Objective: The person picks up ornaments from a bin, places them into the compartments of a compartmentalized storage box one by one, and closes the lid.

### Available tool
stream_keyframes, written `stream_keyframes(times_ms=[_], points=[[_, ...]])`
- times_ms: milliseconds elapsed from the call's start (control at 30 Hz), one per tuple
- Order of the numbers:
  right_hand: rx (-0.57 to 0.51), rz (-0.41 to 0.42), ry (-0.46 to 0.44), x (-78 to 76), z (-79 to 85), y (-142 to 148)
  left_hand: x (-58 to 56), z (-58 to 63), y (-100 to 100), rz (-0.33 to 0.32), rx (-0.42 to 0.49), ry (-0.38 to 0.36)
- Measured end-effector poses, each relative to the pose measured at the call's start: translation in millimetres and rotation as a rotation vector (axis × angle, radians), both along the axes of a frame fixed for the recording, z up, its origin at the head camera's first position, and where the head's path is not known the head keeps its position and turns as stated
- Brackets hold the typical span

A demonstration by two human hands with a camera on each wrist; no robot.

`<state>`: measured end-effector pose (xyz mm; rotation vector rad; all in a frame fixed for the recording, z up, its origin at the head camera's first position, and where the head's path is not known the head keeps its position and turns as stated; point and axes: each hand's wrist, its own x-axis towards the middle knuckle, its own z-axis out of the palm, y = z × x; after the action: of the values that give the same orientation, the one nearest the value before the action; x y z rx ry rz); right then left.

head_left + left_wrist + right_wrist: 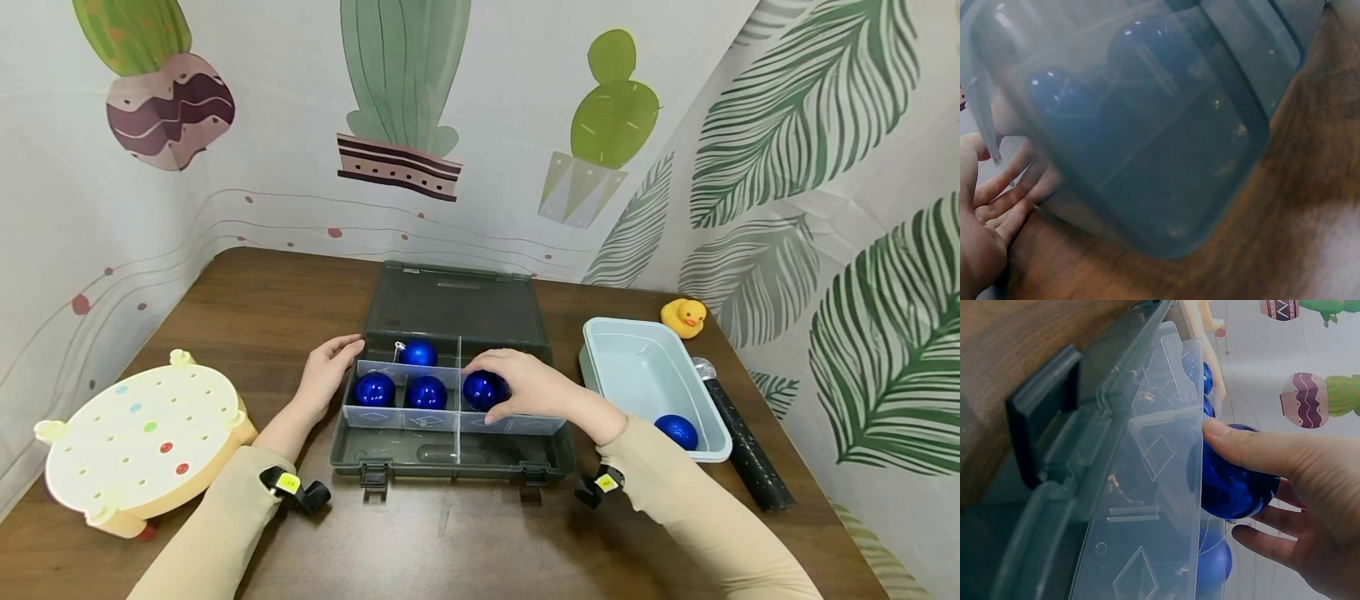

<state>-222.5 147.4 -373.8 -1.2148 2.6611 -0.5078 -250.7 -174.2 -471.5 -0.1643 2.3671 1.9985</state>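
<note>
Cloth (pixel 517 100) with printed cacti and leaves hangs behind everything, and before it stands a brown table (pixel 525 550). In the middle is a dark transparent box (pixel 450 472), its lid folded back, so the cells are reachable from above. At left is a round cream board (pixel 142 433) on short legs; at right is a pale blue tub (pixel 637 375), with a black microphone (pixel 750 450) along its outer side.

The left hand (pixel 326 375) rests relaxed fingers against the left wall of the box near its back, probably for keeping it steady. The right hand (pixel 528 383) has thumb and fingers bent round a shiny blue ball (pixel 482 389), in the right part of the middle row; such a smooth round thing seems to need this hold from opposite sides. The two hands are apart. Near the tub's far corner sits a yellow duck (pixel 684 317).

Two other balls (pixel 427 392) are in separate left cells, perhaps so they do not roll together. One more lies behind them, another in the tub.

The right hand partly hides a further ball (pixel 1213 559) beside the held one. Whether the held ball touches the bottom, I cannot tell. The left wrist view is hazy through the plastic.
</note>
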Motion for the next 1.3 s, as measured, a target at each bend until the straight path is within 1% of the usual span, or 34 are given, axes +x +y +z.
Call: stream_keyframes(times_ms=[200, 533, 633, 767, 900, 1067, 1300], points=[[0.009, -0.008, -0.019, 0.5, 2.1, 1.2, -0.5, -0.1, 0.9, -0.003, -0.009, 0.003], [0.041, -0.008, -0.005, 0.0, 3.5, 2.2, 0.3, -0.1, -0.5, -0.006, 0.014, -0.004], [0.041, -0.01, 0.01, -0.2, 6.4, 3.9, 0.5, 0.3, -0.2, -0.005, 0.017, -0.004], [0.026, -0.026, 0.032, -0.1, 14.7, 10.1, 0.7, 1.0, 0.7, -0.004, 0.01, 0.001], [0.023, -0.055, 0.055, -2.2, 24.0, 23.1, 0.9, 1.4, 1.3, -0.007, 0.009, 0.004], [0.014, -0.09, 0.075, -5.8, 35.7, 47.4, 0.8, 1.4, 1.5, -0.009, 0.011, 0.006], [0.037, -0.175, 0.079, -2.5, 49.0, 86.4, 0.6, 1.0, 0.4, -0.006, 0.018, 0.003]])
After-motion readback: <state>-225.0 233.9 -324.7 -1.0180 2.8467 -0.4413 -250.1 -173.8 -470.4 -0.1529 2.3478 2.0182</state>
